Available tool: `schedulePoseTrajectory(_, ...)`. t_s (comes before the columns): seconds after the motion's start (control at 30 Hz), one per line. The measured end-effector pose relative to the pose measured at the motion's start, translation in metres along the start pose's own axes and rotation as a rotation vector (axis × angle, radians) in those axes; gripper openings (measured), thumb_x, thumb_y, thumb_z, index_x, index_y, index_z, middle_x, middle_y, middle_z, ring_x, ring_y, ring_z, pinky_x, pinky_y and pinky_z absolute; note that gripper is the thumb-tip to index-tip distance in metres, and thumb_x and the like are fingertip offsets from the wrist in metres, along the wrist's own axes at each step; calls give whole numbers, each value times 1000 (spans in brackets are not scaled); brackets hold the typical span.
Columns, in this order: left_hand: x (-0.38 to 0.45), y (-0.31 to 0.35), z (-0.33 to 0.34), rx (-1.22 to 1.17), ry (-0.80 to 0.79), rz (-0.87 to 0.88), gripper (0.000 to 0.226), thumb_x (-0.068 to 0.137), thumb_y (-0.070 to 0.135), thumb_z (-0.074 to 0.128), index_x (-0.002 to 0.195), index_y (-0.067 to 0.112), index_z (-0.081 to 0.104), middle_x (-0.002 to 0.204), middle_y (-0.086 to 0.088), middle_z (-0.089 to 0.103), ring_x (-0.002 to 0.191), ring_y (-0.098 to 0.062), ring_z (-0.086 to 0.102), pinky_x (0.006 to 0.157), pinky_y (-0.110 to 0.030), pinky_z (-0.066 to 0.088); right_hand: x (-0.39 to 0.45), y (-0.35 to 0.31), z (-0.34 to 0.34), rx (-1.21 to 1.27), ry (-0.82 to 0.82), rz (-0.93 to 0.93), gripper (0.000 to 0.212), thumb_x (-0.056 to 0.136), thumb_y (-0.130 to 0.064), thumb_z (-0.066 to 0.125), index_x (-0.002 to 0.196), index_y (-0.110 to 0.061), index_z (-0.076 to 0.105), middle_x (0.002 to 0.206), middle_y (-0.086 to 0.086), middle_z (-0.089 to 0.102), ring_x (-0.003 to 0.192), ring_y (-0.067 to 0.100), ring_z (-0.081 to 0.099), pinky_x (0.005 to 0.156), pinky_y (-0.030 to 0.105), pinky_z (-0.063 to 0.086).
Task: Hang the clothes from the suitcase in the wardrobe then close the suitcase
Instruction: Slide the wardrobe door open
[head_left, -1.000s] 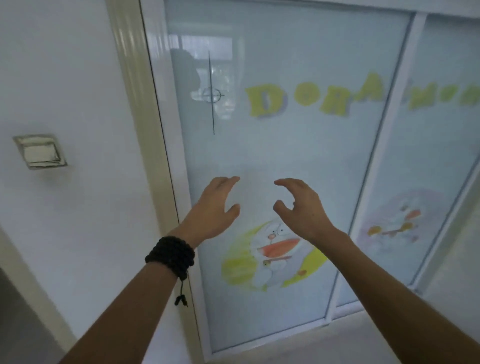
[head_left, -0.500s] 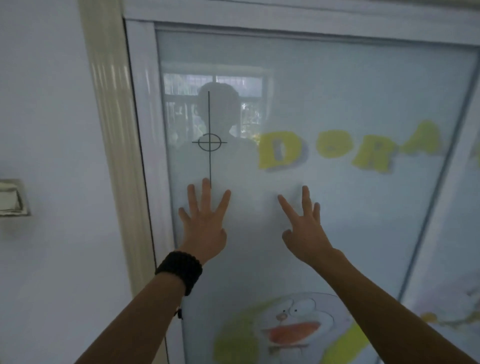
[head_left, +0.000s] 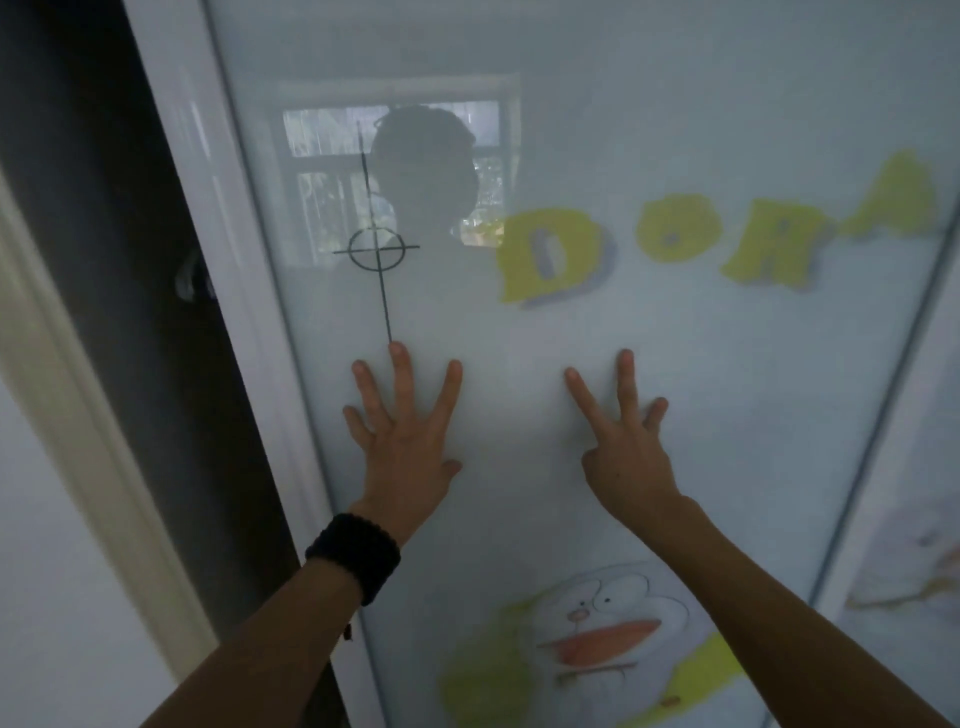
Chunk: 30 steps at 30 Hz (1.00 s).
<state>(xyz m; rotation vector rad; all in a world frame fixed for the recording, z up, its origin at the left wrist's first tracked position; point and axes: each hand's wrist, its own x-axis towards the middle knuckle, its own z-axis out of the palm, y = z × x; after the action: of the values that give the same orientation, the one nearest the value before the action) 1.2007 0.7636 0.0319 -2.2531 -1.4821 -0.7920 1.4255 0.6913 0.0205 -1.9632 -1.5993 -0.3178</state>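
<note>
With both palms flat on the glass, the left hand and right hand press on the frosted wardrobe door. Grip state: fingers straight and spread on both, nothing held, just contact with the panel. The hands are side by side at about the same height with a gap of bare glass between them.

Left of the left hand is the door's white frame edge; past that is a dark open gap into the wardrobe interior. Contents mostly unreadable; only a pale blurred shape shows in it. Further left is a cream jamb strip, then white wall.

A black beaded wristband sits on the left wrist. Directly above the left middle fingertip is a drawn crosshair mark with a vertical line running down nearly to the finger. Up and right of the right hand are yellow-green letters "DORA". Below the right forearm is a cartoon cat print with yellow-green swirls. Right of the right hand, a thin divider rail separates off a second panel with a faded print.

The glass reflects a barred window and a person's silhouette. Suitcase and clothes are not in frame.
</note>
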Motion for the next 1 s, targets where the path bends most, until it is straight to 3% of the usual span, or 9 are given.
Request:
schedulePoseTrajectory(0.17,18,120,13,-125,-58,98,116,76,39,76,150,43,-13,150,-11,-43,129,-46,-46,103,-73,-5,2,103,-51,-36,-66,149,110,80,-3,54,136,-65,-19,152,-9,-40,137,48,23,82,58,51)
schedulePoseTrajectory(0.27,22,162,3,-158,-15,246,101,80,46,66,152,40,-3,157,-10,-28,142,-43,-23,109,-70,13,0,135,-78,84,-132,231,98,86,-13,55,143,-57,-12,160,5,-19,134,41,35,94,48,47)
schedulePoseTrajectory(0.37,16,181,-6,-313,185,-26,96,79,38,63,155,25,5,160,-16,-5,146,-39,2,110,-59,17,-9,161,-99,149,-115,185,88,90,-19,55,149,-47,-5,161,14,-4,137,40,34,97,41,41)
schedulePoseTrajectory(0.47,23,204,7,-715,-15,-295,106,81,27,66,153,12,-11,160,-14,2,145,-33,11,115,-43,12,-17,174,-117,188,-76,127,86,91,-19,54,151,-43,-2,162,14,0,143,36,26,105,40,34)
schedulePoseTrajectory(0.53,29,231,22,-915,-156,-208,102,85,20,65,152,13,-12,157,-8,18,141,-26,27,115,-33,22,-21,180,-124,202,-92,124,86,92,-20,55,151,-42,-3,162,13,0,144,34,25,107,40,31)
schedulePoseTrajectory(0.67,43,289,33,-853,-165,-138,72,93,14,61,146,4,12,142,-17,42,124,-31,48,102,-36,41,-32,197,-134,213,-138,164,88,92,-22,56,151,-43,-5,162,13,-4,144,32,26,106,37,32)
schedulePoseTrajectory(0.73,50,319,41,-869,-139,-118,73,92,11,61,146,4,13,142,-20,42,125,-32,48,103,-36,40,-40,214,-142,196,-132,215,88,92,-22,56,150,-45,-6,162,12,-5,143,32,28,102,34,33)
schedulePoseTrajectory(0.83,60,356,56,-907,-154,-75,89,92,12,61,152,8,-4,155,-21,26,136,-33,37,114,-38,31,-51,244,-154,145,-107,297,89,91,-21,55,148,-48,-8,162,12,-5,139,34,34,101,35,36)
schedulePoseTrajectory(1.0,77,408,68,-950,-293,34,99,92,18,60,150,13,-21,160,-20,9,143,-35,26,116,-47,28,-64,290,-172,92,-82,391,92,89,-19,54,147,-50,-10,161,15,-4,128,38,45,97,36,41)
